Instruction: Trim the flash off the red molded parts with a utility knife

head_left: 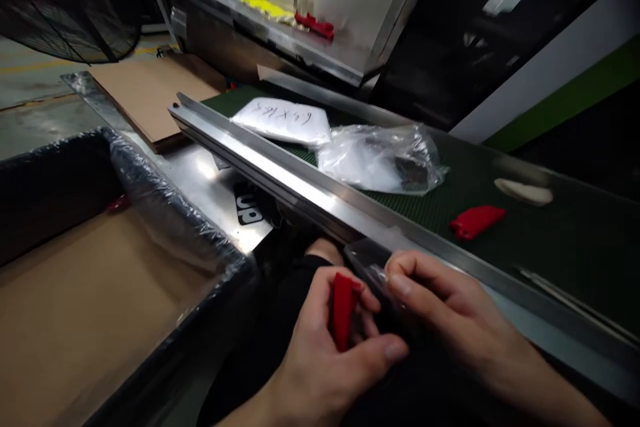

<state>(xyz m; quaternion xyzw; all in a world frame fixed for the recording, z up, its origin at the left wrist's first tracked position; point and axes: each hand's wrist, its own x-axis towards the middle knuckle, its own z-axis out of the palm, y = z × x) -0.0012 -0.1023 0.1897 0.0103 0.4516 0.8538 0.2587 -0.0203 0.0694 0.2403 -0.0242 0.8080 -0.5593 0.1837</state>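
In the head view, my left hand (325, 347) is wrapped round a small red plastic part (343, 310), held low in front of my lap. Its lower end is hidden by my palm and thumb. To the right, my right hand (450, 307) pinches the edge of a clear plastic bag (370, 263), which hangs between the hands and the metal rail. Whether the bag has anything in it, I cannot tell. Another red part (477, 221) lies on the green conveyor belt beyond my right hand, near a pale, flat, elongated piece (523, 192).
A metal rail (300, 177) edges the belt. On the belt lie a white packet with handwriting (283, 120) and a clear bag of white items (380, 157). At left stands a box lined with black plastic (180, 213); behind it are cardboard sheets (155, 90) and a fan (70, 7).
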